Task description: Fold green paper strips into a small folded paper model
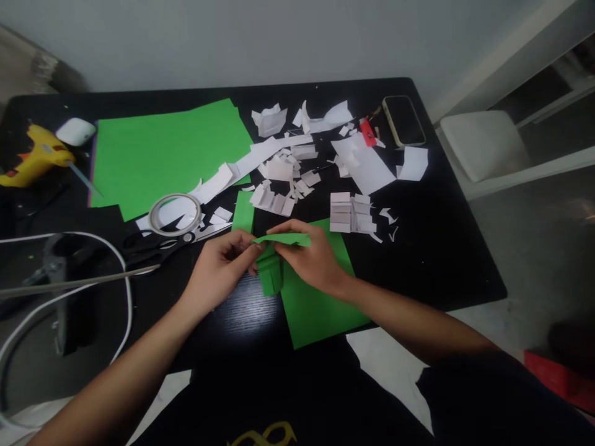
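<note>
Between my two hands is a folded green paper piece (269, 275), its lower part hanging over the black table and a flap sticking out to the right on top. My left hand (223, 260) pinches its left edge between thumb and fingers. On the other side, my right hand (311, 257) grips the upper flap, with some fingers hidden beneath the paper. A green paper sheet (320, 310) lies under my right hand. Just beyond my left hand rests a green paper strip (243, 210). Black-handled scissors (188, 237) lie left of it, touching a roll of tape (175, 214).
White paper scraps (279, 170) cover the table's middle. Larger green sheets (171, 148) lie at the back left, near a yellow glue gun (39, 155) and a white case (75, 131). A phone (403, 121) and a red item (367, 132) sit back right. A white cable (127, 310) loops at left.
</note>
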Demonstrator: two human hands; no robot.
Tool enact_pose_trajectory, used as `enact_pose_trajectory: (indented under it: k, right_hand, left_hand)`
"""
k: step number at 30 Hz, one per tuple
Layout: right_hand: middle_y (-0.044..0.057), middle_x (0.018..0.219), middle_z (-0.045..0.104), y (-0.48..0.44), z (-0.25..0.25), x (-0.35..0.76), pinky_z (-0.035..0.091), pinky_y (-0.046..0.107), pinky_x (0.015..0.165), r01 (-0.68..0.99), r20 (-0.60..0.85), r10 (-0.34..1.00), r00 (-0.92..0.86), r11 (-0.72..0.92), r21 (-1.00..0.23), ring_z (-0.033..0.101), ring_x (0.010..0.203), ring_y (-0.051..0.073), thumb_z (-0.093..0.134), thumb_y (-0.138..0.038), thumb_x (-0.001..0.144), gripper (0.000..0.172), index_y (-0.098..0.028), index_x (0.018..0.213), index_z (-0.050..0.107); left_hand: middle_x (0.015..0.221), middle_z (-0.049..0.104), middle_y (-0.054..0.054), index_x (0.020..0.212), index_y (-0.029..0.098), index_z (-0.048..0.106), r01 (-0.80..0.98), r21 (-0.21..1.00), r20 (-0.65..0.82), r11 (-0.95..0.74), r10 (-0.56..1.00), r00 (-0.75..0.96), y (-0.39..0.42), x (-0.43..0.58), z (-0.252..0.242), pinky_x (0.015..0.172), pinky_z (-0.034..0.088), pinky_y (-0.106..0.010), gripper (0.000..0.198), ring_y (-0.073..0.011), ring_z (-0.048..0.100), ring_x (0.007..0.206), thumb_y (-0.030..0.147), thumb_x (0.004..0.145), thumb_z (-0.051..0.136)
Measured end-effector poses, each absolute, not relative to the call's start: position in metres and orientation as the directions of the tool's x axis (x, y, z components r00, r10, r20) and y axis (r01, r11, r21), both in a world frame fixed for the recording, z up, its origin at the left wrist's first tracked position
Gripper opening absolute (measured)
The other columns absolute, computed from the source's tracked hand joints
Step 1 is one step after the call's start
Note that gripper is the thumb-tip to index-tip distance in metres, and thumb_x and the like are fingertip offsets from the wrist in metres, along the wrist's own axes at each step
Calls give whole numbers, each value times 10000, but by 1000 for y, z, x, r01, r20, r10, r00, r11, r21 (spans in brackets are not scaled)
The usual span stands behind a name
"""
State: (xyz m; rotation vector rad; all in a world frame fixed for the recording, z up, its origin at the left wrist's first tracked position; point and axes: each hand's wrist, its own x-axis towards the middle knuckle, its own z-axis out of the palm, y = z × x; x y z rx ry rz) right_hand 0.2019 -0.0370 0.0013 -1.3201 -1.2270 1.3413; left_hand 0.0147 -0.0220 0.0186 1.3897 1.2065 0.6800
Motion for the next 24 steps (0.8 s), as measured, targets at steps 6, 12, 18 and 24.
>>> enact_pose_trajectory:
  k: [6,12,18,24]
  right_hand:
    - [32,909,785,-36,2,203,565,340,705,137,-122,990,-68,-112,-984,732,848,219,769,-234,858,63,-226,922,770]
    - [13,807,771,-34,3,205,524,308,616,131,-126,989,-79,-115,-985,700,726,192,752,-242,873,48,-224,880,796]
    - [-10,718,726,-34,5,205,482,288,583,114,-145,984,-100,-133,-985,663,678,178,764,-304,876,88,-219,884,784]
    - [4,764,732,-33,3,206,518,303,653,137,-112,987,-111,-97,-986,686,743,191,750,-311,897,107,-206,904,769]
  left_hand:
    - [565,672,2,757,205,710,266,951,-240,158,920,310,-22,17,20,547,522,-275,148,-165,641,528,281,884,698]
    - [591,666,16,735,209,708,243,949,-275,200,902,334,-21,15,20,580,509,-270,137,-152,626,547,266,852,752]
    - [619,660,23,750,212,706,237,949,-282,206,892,353,-20,10,16,609,492,-271,117,-150,623,577,216,864,728]
    - [666,680,10,810,201,725,207,946,-312,250,880,358,-20,10,16,577,519,-267,135,-161,656,583,248,914,652]
